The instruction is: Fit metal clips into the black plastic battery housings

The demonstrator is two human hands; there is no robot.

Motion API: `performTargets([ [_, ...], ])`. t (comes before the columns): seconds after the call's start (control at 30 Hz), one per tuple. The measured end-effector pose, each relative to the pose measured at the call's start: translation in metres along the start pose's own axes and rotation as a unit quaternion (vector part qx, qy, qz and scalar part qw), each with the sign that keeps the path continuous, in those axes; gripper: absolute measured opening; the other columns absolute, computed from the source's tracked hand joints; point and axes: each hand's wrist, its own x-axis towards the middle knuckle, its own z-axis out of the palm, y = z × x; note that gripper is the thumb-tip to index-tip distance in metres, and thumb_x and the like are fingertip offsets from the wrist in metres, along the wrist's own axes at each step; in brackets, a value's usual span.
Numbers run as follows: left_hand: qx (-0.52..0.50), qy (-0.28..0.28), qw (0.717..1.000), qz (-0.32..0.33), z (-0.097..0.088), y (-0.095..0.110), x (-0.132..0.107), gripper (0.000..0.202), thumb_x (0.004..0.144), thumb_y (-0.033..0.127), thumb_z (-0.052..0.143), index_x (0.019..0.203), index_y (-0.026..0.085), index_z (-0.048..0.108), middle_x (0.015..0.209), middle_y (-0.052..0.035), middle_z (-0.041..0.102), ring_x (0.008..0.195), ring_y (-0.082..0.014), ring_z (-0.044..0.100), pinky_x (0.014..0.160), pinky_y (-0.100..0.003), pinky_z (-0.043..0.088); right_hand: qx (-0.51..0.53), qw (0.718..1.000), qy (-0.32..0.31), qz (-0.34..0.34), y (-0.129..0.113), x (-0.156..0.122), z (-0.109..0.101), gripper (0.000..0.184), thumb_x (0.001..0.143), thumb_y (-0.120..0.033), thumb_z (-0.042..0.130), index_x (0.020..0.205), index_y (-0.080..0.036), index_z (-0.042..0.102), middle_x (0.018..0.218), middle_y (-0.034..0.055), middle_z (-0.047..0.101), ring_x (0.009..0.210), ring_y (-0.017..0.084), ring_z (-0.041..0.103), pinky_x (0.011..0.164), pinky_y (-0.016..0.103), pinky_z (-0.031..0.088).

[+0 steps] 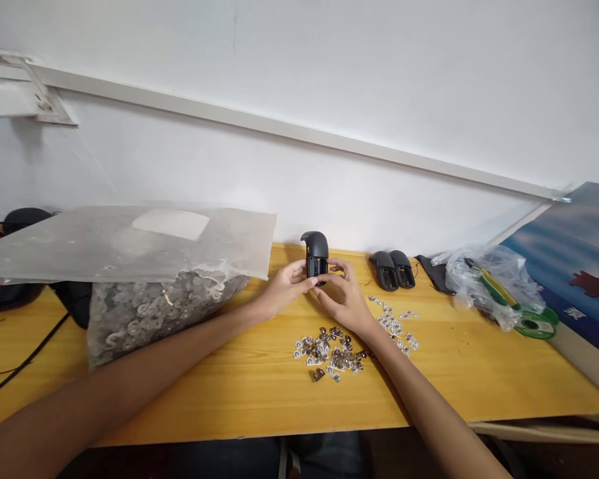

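Left hand: A black plastic housing point(315, 246) is grasped from the side by the left hand point(287, 289), its fingers closed against the lower body.
Right hand: The same housing is pinched by the right hand point(342, 299), its fingertips pressed at the front opening.
Housing: It is held upright between both hands, over a yellow wooden tabletop point(190, 406); contact with the surface cannot be told.
Loose parts: A pile of small metal clips point(329, 352) is left just below the hands, and a scattered group of metal clips point(392, 324) lies beside it.
Beyond: Two black housings point(392, 269) are laid to the right, near a crumpled plastic bag point(489, 286); a clear bag of metal clips point(164, 314) is seen left.
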Motion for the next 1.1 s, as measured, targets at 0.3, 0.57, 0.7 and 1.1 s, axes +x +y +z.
performTargets([
  [0.3, -0.012, -0.026, 1.000, -0.012, -0.001, 0.000, -0.001, 0.041, 0.087, 0.027, 0.083, 0.126, 0.016, 0.072, 0.130, -0.0149, 0.075, 0.103, -0.0259, 0.072, 0.103, -0.045, 0.057, 0.008, 0.998, 0.004, 0.065, 0.016, 0.000, -0.005, 0.020, 0.095, -0.030, 0.053, 0.113, -0.024, 0.058, 0.127, 0.0137, 0.055, 0.128, 0.033, 0.053, 0.115, 0.056, 0.045],
  [0.57, -0.005, -0.044, 0.999, -0.014, -0.002, -0.003, 0.002, 0.050, 0.085, 0.026, 0.084, 0.131, 0.014, 0.069, 0.131, -0.0164, 0.075, 0.110, -0.0251, 0.072, 0.105, -0.042, 0.055, -0.037, 0.997, -0.015, 0.062, 0.013, 0.001, -0.003, 0.022, 0.094, -0.029, 0.055, 0.109, -0.021, 0.069, 0.122, 0.0139, 0.062, 0.122, 0.034, 0.055, 0.111, 0.057, 0.047],
  [0.7, -0.014, -0.037, 0.999, -0.021, -0.003, -0.003, 0.003, 0.049, 0.084, 0.026, 0.084, 0.130, 0.015, 0.071, 0.128, -0.0161, 0.077, 0.112, -0.0267, 0.072, 0.102, -0.040, 0.056, -0.032, 0.997, -0.005, 0.069, 0.013, 0.003, -0.002, 0.015, 0.092, -0.029, 0.057, 0.100, -0.022, 0.067, 0.116, 0.0124, 0.061, 0.117, 0.033, 0.057, 0.108, 0.056, 0.048],
  [1.1, 0.032, 0.012, 0.999, -0.035, -0.002, 0.003, -0.001, 0.038, 0.086, 0.042, 0.084, 0.111, 0.014, 0.079, 0.116, -0.0143, 0.082, 0.097, -0.0246, 0.074, 0.092, -0.038, 0.055, 0.123, 0.984, 0.069, 0.105, 0.008, 0.007, -0.002, 0.015, 0.098, -0.038, 0.051, 0.092, -0.025, 0.057, 0.119, 0.0096, 0.057, 0.123, 0.029, 0.055, 0.115, 0.052, 0.042],
])
